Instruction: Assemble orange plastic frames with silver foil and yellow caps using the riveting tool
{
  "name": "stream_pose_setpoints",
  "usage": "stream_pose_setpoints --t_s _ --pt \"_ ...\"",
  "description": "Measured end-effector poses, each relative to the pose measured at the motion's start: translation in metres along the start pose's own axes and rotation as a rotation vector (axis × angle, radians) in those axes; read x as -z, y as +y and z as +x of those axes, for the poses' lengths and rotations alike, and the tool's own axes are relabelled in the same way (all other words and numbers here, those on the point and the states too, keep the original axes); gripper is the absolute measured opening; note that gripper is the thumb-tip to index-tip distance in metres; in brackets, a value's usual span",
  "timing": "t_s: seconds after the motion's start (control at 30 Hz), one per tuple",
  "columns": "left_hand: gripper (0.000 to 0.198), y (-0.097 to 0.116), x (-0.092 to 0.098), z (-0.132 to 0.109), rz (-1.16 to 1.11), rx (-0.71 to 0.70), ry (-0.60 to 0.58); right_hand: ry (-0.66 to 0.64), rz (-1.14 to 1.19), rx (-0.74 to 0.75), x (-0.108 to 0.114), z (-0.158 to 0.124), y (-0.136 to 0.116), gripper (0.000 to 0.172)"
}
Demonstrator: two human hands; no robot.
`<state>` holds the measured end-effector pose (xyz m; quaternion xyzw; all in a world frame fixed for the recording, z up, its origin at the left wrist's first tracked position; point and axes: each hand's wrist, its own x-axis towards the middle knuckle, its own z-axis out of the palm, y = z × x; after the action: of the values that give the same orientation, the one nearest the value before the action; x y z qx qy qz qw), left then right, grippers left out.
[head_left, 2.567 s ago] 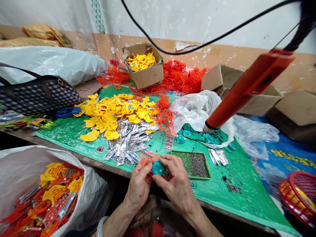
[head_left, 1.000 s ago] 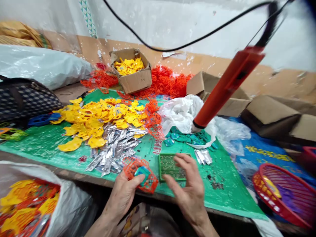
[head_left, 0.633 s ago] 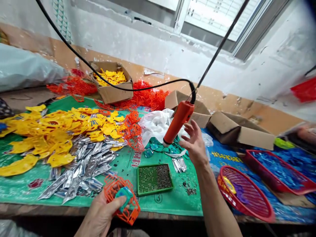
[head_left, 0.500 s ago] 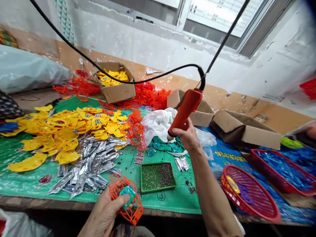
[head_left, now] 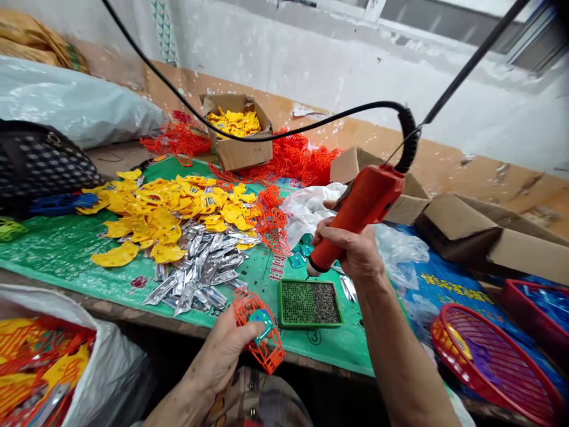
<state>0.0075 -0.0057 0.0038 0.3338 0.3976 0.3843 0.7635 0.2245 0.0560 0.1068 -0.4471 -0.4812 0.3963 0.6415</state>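
In my right hand [head_left: 355,243] is a red electric screwdriver [head_left: 362,207], its fingers wrapped round the body. The tool tilts, with its tip just above the upper edge of a green tray [head_left: 288,325]; small dark screws [head_left: 326,301] fill the tray's right part. Near the table's front edge, my left hand [head_left: 229,335] grips an orange plastic lattice part [head_left: 271,359] with a teal plastic piece [head_left: 262,324] pressed on it under the thumb. To the left lie silver strip-like pieces [head_left: 200,273] and a heap of yellow plastic parts [head_left: 164,204].
A cardboard box [head_left: 246,153] of yellow parts stands at the back beside orange lattice parts [head_left: 306,160]. Red baskets [head_left: 493,379] sit at right, near open cardboard boxes [head_left: 462,219]. A white sack [head_left: 113,356] is at lower left. A black cable [head_left: 284,137] hangs across.
The view has swung left, bringing the white sack in. My right hand has brought the screwdriver from over the teal pieces to the tray's edge. The left hand keeps its hold.
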Motion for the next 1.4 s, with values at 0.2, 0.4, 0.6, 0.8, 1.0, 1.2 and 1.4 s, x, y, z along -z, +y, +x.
stream_pose_setpoints --t_s 0.2,0.4,0.6,0.8,1.0,1.2,1.4 --pt "0.020 -0.001 0.003 -0.002 0.029 0.019 0.016 0.146 -0.088 0.007 -0.002 -0.031 0.026 0.057" --pt "0.022 -0.006 -0.006 -0.005 0.026 0.071 0.000 0.237 -0.142 0.007 0.002 -0.046 0.044 0.034" --pt "0.022 -0.012 -0.009 -0.004 0.036 0.094 -0.049 0.279 -0.109 0.028 0.007 -0.053 0.045 0.052" --pt "0.025 -0.017 -0.007 -0.005 0.058 0.085 -0.063 0.282 -0.119 0.015 0.008 -0.056 0.045 0.060" --pt "0.022 -0.017 -0.007 -0.004 0.067 0.092 -0.060 0.309 -0.116 0.017 0.007 -0.057 0.048 0.067" --pt "0.027 -0.021 -0.004 -0.002 0.069 0.083 -0.053 0.305 -0.105 0.022 0.009 -0.056 0.051 0.066" --pt "0.030 -0.023 -0.003 -0.003 0.071 0.073 -0.063 0.322 -0.087 0.035 0.009 -0.057 0.051 0.064"
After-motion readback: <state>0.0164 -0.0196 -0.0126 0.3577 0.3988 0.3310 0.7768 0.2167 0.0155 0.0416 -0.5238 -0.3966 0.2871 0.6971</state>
